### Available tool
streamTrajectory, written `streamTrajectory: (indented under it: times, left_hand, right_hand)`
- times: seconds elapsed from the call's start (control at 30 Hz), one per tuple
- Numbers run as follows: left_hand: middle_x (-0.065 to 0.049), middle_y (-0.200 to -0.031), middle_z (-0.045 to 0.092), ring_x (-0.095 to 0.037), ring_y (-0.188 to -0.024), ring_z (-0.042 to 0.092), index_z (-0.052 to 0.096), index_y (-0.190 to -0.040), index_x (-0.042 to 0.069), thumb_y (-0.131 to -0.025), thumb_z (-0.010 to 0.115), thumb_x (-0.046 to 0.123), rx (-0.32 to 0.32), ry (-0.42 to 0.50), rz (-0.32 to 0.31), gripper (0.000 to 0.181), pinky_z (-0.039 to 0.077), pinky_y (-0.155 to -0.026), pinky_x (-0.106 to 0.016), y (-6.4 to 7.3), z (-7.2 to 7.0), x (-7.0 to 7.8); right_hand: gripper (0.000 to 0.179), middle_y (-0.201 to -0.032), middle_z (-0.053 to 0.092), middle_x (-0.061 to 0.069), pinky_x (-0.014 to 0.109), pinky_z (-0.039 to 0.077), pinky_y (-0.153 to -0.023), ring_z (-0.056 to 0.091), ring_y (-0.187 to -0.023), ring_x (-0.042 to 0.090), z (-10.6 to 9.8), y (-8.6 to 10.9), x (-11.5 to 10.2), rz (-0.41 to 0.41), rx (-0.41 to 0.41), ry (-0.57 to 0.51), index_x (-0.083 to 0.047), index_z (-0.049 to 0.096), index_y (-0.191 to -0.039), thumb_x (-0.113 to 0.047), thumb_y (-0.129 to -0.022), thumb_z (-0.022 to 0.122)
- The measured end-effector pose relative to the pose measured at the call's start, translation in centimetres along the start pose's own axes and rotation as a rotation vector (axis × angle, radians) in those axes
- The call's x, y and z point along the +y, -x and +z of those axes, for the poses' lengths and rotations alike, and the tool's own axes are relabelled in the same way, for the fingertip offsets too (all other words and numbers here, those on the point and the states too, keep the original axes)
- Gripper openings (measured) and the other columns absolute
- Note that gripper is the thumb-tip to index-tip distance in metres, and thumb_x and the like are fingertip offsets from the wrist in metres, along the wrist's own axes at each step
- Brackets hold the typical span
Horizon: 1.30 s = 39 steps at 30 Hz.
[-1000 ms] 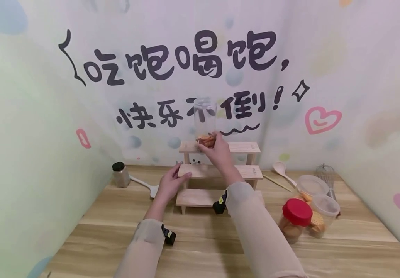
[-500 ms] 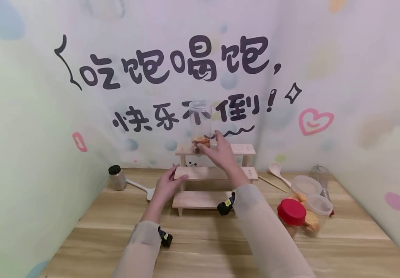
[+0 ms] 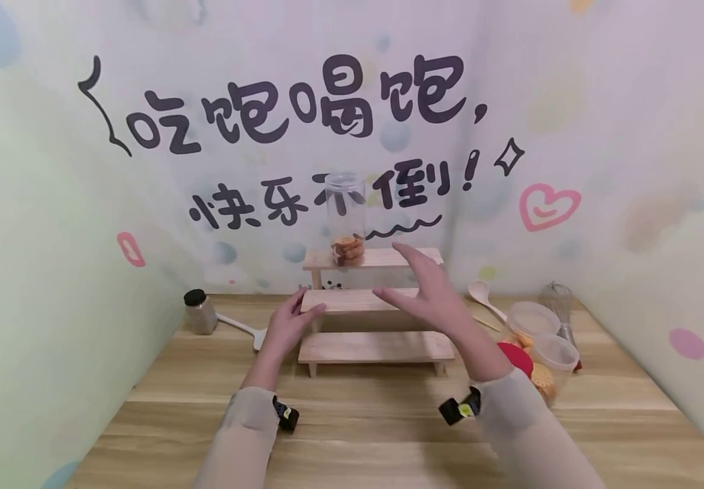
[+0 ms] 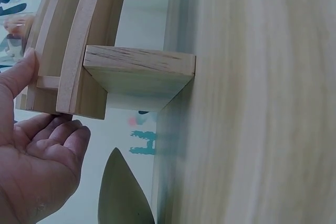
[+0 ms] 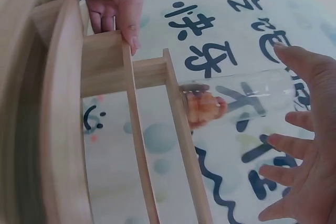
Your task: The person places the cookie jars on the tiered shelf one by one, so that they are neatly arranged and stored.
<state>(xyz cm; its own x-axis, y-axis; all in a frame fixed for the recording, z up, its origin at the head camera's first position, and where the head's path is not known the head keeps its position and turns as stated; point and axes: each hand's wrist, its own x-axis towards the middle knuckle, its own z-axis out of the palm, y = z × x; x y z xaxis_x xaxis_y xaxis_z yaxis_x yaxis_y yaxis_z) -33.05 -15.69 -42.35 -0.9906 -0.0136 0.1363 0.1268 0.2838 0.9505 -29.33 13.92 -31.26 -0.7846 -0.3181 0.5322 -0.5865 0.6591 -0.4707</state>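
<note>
A clear jar (image 3: 348,217) with several round cookies at its bottom stands upright on the top tier of a three-tier wooden shelf (image 3: 361,348). Its mouth has no lid on. At the left end of the middle tier, my left hand (image 3: 285,329) grips the shelf, thumb on top and fingers curled beneath the board, as the left wrist view also shows. My right hand (image 3: 434,292) hovers right of the jar, in front of the shelf, fingers spread and apart from everything. The right wrist view shows the gap between these fingers (image 5: 286,145) and the jar (image 5: 247,98).
A black-capped jar (image 3: 201,314) and a white spatula (image 3: 238,324) lie left of the shelf. To the right are a pale spoon (image 3: 480,295), a whisk (image 3: 556,302), two clear lidded tubs, one nearer (image 3: 556,353), and a red-lidded jar (image 3: 516,358) partly behind my right arm.
My right hand has let go of the cookie jar and drawn back to the right and down, fingers spreading. The jar stays on the top tier. My left hand keeps its hold.
</note>
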Motion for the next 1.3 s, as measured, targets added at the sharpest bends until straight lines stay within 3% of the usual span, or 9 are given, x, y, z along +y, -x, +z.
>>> streamTrajectory:
  times: [0.13,0.43,0.53,0.6,0.77,0.83,0.97,1.1,1.3]
  left_hand:
    - [-0.015,-0.16,0.035,-0.028,-0.145,0.036,0.034,-0.158,0.014,-0.088,0.075,0.048,0.005,-0.011,0.005,0.088,0.038,-0.114,-0.04,0.0,-0.3,0.2]
    - [-0.016,-0.16,0.034,-0.029,-0.146,0.035,0.034,-0.158,0.012,-0.087,0.075,0.052,-0.002,-0.021,0.009,0.091,0.037,-0.115,-0.041,0.1,-0.3,-0.1]
    - [-0.015,-0.16,0.033,-0.028,-0.146,0.035,0.034,-0.158,0.013,-0.088,0.075,0.052,-0.003,-0.024,0.008,0.09,0.036,-0.115,-0.041,0.1,-0.3,-0.1]
    - [-0.015,-0.16,0.033,-0.028,-0.146,0.035,0.034,-0.158,0.013,-0.088,0.075,0.052,-0.004,-0.028,0.009,0.09,0.036,-0.115,-0.04,0.0,-0.3,0.0]
    - [-0.016,-0.16,0.033,-0.029,-0.146,0.035,0.033,-0.158,0.012,-0.088,0.074,0.053,-0.002,-0.036,0.014,0.092,0.037,-0.115,-0.04,-0.1,-0.2,0.2]
    - [-0.016,-0.16,0.033,-0.03,-0.146,0.035,0.032,-0.158,0.011,-0.088,0.074,0.054,-0.005,-0.041,0.017,0.092,0.037,-0.115,-0.041,-0.1,-0.2,0.3]
    - [-0.016,-0.16,0.034,-0.029,-0.146,0.035,0.033,-0.159,0.013,-0.087,0.074,0.054,-0.008,-0.044,0.013,0.092,0.038,-0.115,-0.04,-0.2,-0.1,0.2]
    - [-0.016,-0.16,0.034,-0.03,-0.146,0.035,0.033,-0.158,0.013,-0.087,0.074,0.053,-0.008,-0.043,0.013,0.091,0.038,-0.115,-0.041,-0.2,0.0,0.0]
    - [-0.015,-0.16,0.033,-0.03,-0.146,0.034,0.034,-0.158,0.015,-0.088,0.074,0.053,-0.019,-0.032,0.007,0.09,0.037,-0.115,-0.042,-0.2,0.0,-0.2]
  right_hand:
    - [0.087,-0.154,0.044,0.007,0.06,0.028,-0.115,0.04,-0.142,0.03,-1.8,2.6,0.8,0.004,-0.036,0.024,-0.019,0.039,-0.155,-0.06,-0.086,0.072]
    - [0.084,-0.155,0.044,0.004,0.061,0.04,-0.107,0.042,-0.14,0.032,-4.8,9.2,4.6,0.07,-0.096,0.056,-0.029,0.036,-0.156,-0.056,-0.086,0.074]
    - [0.078,-0.151,0.049,0.004,0.054,0.042,-0.107,0.045,-0.137,0.03,-5.1,11.2,6.1,0.053,-0.085,0.052,-0.025,0.041,-0.154,-0.048,-0.088,0.077]
    - [0.072,-0.146,0.054,0.004,0.04,0.045,-0.106,0.049,-0.133,0.026,-5.2,12.4,7.1,0.048,-0.051,0.045,-0.024,0.047,-0.15,-0.041,-0.088,0.078]
    - [0.053,-0.127,0.065,-0.001,0.011,0.047,-0.086,0.06,-0.113,0.015,-4.8,14.6,9.3,0.015,0.077,-0.008,-0.018,0.061,-0.134,-0.023,-0.086,0.083]
    - [0.051,-0.122,0.065,-0.003,0.01,0.05,-0.078,0.061,-0.104,0.011,-4.4,15.3,10.2,-0.026,0.115,-0.027,-0.016,0.063,-0.13,-0.016,-0.084,0.084]
    - [0.061,-0.118,0.065,0.0,0.012,0.051,-0.077,0.059,-0.1,0.008,-3.0,16.6,11.9,-0.079,0.178,-0.049,-0.011,0.062,-0.129,-0.004,-0.075,0.088]
    - [0.076,-0.124,0.059,0.006,0.011,0.05,-0.082,0.054,-0.107,0.005,-1.6,17.7,12.8,-0.004,0.206,-0.107,-0.009,0.052,-0.138,-0.002,-0.072,0.09]
    - [0.086,-0.135,0.053,0.009,0.012,0.049,-0.089,0.053,-0.115,-0.001,-0.8,19.2,13.6,0.135,0.107,-0.255,-0.013,0.029,-0.154,-0.006,-0.085,0.08]
